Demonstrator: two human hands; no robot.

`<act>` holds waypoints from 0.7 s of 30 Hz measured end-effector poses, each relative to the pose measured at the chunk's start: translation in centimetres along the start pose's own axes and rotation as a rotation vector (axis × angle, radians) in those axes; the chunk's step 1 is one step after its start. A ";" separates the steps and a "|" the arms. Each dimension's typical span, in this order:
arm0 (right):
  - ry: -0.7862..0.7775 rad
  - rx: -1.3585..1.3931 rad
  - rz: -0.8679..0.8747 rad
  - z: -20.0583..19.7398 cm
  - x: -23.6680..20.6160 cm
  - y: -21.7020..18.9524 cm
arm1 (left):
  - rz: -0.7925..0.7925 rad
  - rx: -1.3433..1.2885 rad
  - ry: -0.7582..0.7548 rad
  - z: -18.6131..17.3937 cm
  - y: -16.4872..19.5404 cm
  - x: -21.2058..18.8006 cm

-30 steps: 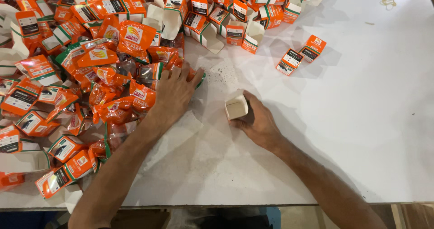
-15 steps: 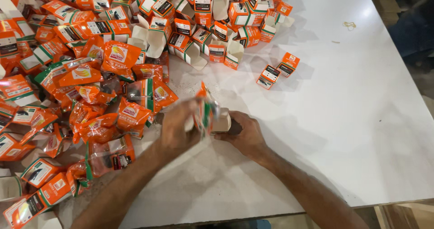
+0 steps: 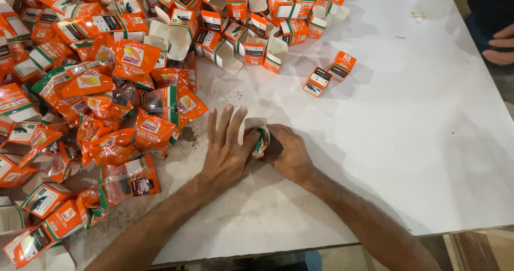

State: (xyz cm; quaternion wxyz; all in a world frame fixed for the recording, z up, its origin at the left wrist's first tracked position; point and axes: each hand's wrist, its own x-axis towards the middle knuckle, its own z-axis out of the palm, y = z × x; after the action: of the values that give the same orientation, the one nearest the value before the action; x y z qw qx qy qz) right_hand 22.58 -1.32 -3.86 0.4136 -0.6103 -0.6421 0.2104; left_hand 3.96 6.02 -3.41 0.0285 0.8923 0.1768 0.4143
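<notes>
My left hand [image 3: 227, 150] and my right hand [image 3: 289, 153] meet at the middle of the white table [image 3: 407, 132]. Between them is a small white carton [image 3: 252, 127] with an orange and green pouch [image 3: 259, 140] going into its open end. The left hand's fingers are spread over the carton's side and its thumb presses the pouch. My right hand wraps the carton's other end. A heap of orange plastic pouches [image 3: 134, 100] lies just left of my left hand.
Many small orange and white cartons [image 3: 246, 14], some with open flaps, lie along the far side. Two shut cartons [image 3: 329, 73] sit apart, right of them. Another person's hand [image 3: 500, 49] rests at the right edge. Dark grit is scattered near the pouches.
My left hand picked a pouch from the heap and brought it to the carton held by my right hand. Both hands have now lowered onto the table with the pouch partly inside.
</notes>
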 end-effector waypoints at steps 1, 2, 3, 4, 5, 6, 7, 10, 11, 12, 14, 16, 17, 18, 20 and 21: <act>0.004 -0.001 -0.014 0.1 -0.1 0.0 | -0.060 0.015 -0.031 0.1 0.2 0.3; 0.008 0.000 -0.029 0.2 -0.1 0.1 | -0.119 0.031 -0.062 0.4 0.4 0.7; 0.014 -0.001 -0.043 0.3 -0.2 0.2 | -0.176 0.046 -0.093 0.6 0.6 1.0; 0.022 -0.008 -0.043 0.3 -0.2 0.3 | -0.220 0.006 -0.082 0.8 0.8 1.3; 0.030 -0.018 -0.044 0.3 -0.1 0.4 | -0.264 -0.035 -0.067 1.0 0.9 1.6; 0.033 -0.028 -0.043 0.3 -0.1 0.5 | -0.312 -0.078 -0.052 1.1 1.0 1.7; 0.024 -0.045 -0.057 0.2 -0.2 0.5 | -0.434 -0.206 -0.011 1.2 1.0 1.7; 0.023 -0.067 -0.079 0.4 -0.2 0.3 | -0.751 -0.517 -0.024 1.4 0.0 1.2; 0.033 -0.068 -0.072 0.5 -0.2 0.1 | -0.832 -0.576 -0.113 1.7 -0.5 1.0; 0.044 -0.073 -0.068 0.6 -0.2 -0.1 | -0.909 -0.635 -0.199 2.0 -1.0 0.9; 0.030 0.134 0.072 0.7 -0.5 -0.4 | -0.834 -0.536 -0.125 2.9 -1.6 0.8; 0.026 0.202 0.080 0.7 -0.6 -0.5 | -0.782 -0.482 -0.067 3.7 -1.6 0.7; 0.030 0.170 0.019 0.7 -0.6 -0.5 | -0.767 -0.476 -0.049 3.9 -1.6 0.6; 0.030 0.139 -0.045 0.6 -0.7 -0.4 | -0.756 -0.467 -0.027 4.0 -1.5 0.5; 0.051 -0.035 -0.185 0.7 -0.8 -0.2 | -0.862 -0.672 -0.142 3.5 -1.8 0.2; 0.061 -0.119 -0.258 0.8 -0.8 0.0 | -0.913 -0.773 -0.197 3.1 -2.1 0.1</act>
State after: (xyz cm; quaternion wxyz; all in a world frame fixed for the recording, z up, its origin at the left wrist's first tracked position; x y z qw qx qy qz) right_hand 21.90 -1.87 -4.53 0.4193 -0.5522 -0.7138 0.0984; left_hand 5.72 8.29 -5.78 0.5417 0.6856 0.3749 0.3097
